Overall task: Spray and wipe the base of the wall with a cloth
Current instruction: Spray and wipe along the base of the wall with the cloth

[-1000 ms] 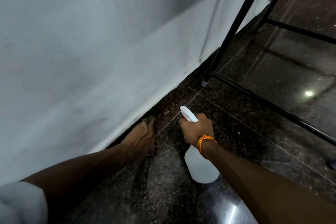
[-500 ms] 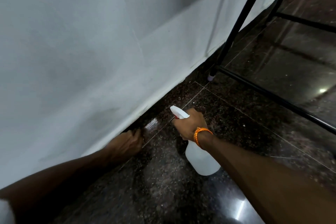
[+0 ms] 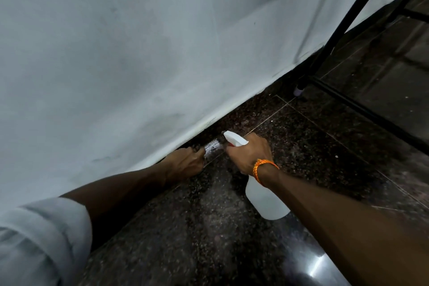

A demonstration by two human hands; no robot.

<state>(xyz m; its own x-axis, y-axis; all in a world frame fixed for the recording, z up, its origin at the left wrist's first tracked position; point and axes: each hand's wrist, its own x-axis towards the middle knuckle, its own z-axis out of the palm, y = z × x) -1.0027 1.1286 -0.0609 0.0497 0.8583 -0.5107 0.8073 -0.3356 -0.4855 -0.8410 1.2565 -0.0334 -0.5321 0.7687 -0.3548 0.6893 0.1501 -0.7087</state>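
Note:
My right hand (image 3: pixel 250 155), with an orange thread band at the wrist, grips the neck of a white spray bottle (image 3: pixel 267 202). The bottle's nozzle points left at the dark base strip of the white wall (image 3: pixel 243 102). My left hand (image 3: pixel 185 165) lies against that strip just left of the nozzle, its fingers curled around what looks like a small dark cloth (image 3: pixel 197 149), mostly hidden by the fingers. A pale wet streak (image 3: pixel 212 146) shows between the two hands.
A black metal frame leg (image 3: pixel 334 37) with a pale foot cap (image 3: pixel 297 91) stands by the wall at the upper right. Its low crossbar (image 3: pixel 371 114) runs across the glossy dark granite floor (image 3: pixel 209 227).
My left hand went from flat to curled and slid along the wall base. The bottle came closer to the wall, and a wet streak appeared by the nozzle.

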